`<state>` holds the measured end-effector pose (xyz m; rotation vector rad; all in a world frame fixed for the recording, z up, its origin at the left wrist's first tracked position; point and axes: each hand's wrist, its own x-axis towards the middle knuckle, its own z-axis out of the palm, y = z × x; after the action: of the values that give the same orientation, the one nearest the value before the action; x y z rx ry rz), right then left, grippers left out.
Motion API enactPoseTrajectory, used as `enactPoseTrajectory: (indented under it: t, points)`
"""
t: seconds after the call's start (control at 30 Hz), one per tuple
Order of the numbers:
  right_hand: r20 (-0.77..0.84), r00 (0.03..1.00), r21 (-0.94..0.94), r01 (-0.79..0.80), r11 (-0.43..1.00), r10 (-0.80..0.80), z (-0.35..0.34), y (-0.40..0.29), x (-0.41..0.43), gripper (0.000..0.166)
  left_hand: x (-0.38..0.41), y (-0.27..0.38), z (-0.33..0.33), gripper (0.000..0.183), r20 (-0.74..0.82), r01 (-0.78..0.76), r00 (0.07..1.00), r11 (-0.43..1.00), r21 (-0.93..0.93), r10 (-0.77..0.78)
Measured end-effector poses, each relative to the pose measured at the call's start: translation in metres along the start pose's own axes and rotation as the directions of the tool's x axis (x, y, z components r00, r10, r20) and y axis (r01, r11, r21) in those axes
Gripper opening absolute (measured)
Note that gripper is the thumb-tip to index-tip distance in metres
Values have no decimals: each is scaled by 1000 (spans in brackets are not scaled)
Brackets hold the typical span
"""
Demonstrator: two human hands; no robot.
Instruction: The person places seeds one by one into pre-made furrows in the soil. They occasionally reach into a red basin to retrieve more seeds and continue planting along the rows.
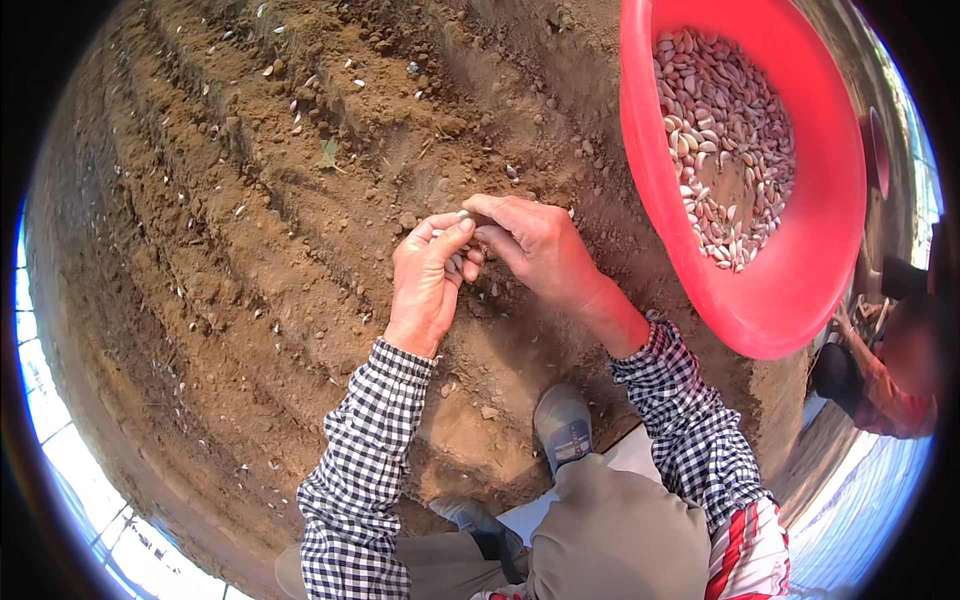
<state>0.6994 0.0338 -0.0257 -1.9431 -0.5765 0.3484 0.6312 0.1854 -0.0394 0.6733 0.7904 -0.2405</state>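
My left hand (433,274) is curled around several garlic cloves (453,262), some of which show between the thumb and the fingers. My right hand (536,240) meets it at the fingertips, and a pale clove (463,214) shows where they meet; which hand grips that one is unclear. Below both hands lies loose brown soil (360,247) with furrows. A red plastic basin (814,247) at the upper right holds a large heap of garlic cloves (720,97).
More cloves (240,210) lie scattered along the furrows. A small green leaf (328,154) rests on the soil. My shoes (564,427) and knees are below the hands. Another person (892,375) crouches at the far right, near a second reddish container (877,154).
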Motion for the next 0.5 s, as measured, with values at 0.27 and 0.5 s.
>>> enactPoseTrajectory:
  t: [0.27,0.5]
  points:
    - [4,991,59,-133,989,133,0,-1,4,18,-7,11,2,20,30,-10,1000,999,45,9]
    - [143,891,680,-405,611,432,7,-3,-5,21,-9,9,3,22,39,-8,999,1000,-1,8]
